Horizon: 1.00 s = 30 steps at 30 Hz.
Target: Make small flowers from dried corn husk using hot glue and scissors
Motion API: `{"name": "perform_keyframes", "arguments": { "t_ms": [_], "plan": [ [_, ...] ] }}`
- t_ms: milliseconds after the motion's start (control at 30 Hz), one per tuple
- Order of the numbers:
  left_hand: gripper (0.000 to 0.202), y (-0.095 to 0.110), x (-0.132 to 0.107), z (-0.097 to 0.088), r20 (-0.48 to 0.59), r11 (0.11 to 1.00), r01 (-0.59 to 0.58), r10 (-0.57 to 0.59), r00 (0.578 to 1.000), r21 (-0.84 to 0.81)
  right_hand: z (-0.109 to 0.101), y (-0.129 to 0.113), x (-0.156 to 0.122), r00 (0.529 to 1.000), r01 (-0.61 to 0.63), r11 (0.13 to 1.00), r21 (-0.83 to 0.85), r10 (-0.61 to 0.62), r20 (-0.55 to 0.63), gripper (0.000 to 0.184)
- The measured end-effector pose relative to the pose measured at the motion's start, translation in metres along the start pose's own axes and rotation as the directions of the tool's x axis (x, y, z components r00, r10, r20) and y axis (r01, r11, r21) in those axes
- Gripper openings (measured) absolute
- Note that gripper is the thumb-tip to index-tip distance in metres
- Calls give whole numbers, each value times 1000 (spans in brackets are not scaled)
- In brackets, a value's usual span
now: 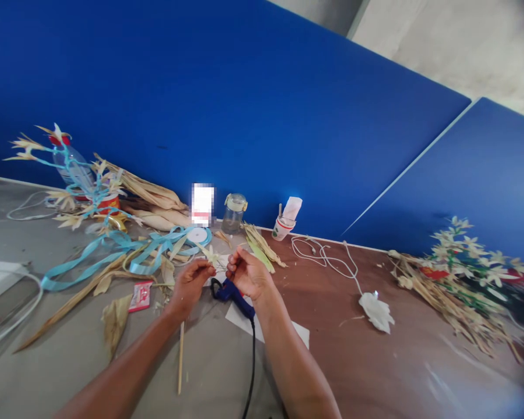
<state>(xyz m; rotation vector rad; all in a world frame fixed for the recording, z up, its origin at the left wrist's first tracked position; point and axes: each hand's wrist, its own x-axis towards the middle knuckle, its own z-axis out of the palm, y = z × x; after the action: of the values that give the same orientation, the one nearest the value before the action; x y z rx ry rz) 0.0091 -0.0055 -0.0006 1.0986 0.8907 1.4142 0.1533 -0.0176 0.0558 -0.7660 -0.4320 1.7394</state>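
Observation:
My left hand (191, 286) pinches a small pale flower made of dry husk (210, 254), its petals standing up above the fingertips. Close on the right, my right hand (250, 274) has thumb and fingers pressed together; what they hold, if anything, is too small to name. A dark blue glue gun (230, 293) with a black cord lies just below the right fingers, partly covered by that hand. Beneath it is a white sheet of paper (300, 334). A red-and-white packet (140, 297) and a thin wooden stick (180, 358) lie near my left forearm.
Blue ribbon (87, 262) and dry corn husks (152, 198) spread over the left side. A glass jar (234, 214) and a paper cup (283, 228) stand by the blue partition (244, 116). A white cable (332, 259) and husk flowers (467, 250) lie rightward.

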Motion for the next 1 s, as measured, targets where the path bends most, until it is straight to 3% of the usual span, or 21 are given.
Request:
{"name": "perform_keyframes", "arguments": {
  "t_ms": [133,267,500,733,833,1000],
  "plan": [
    [16,-1,1,-3,20,1000,-5,5,1000,-3,3,13,2,997,40,995,-95,-46,-65,11],
    [16,-4,3,-5,30,997,19,-17,999,-79,5,24,5,998,34,991,-133,-40,-50,18],
    [15,-3,5,-5,9,976,39,-38,999,-213,8,26,4,993,117,986,-121,-120,-12,21],
    [16,-2,6,-6,2,969,65,-66,998,-239,13,29,1,983,177,969,-172,-182,-13,16],
    [16,-4,7,-7,-6,966,72,-76,997,-247,13,30,1,961,251,922,-294,-274,-42,16],
    [18,-5,8,-8,-4,973,86,-89,996,-213,13,34,0,925,306,748,-589,-380,-3,21]
  ]
}}
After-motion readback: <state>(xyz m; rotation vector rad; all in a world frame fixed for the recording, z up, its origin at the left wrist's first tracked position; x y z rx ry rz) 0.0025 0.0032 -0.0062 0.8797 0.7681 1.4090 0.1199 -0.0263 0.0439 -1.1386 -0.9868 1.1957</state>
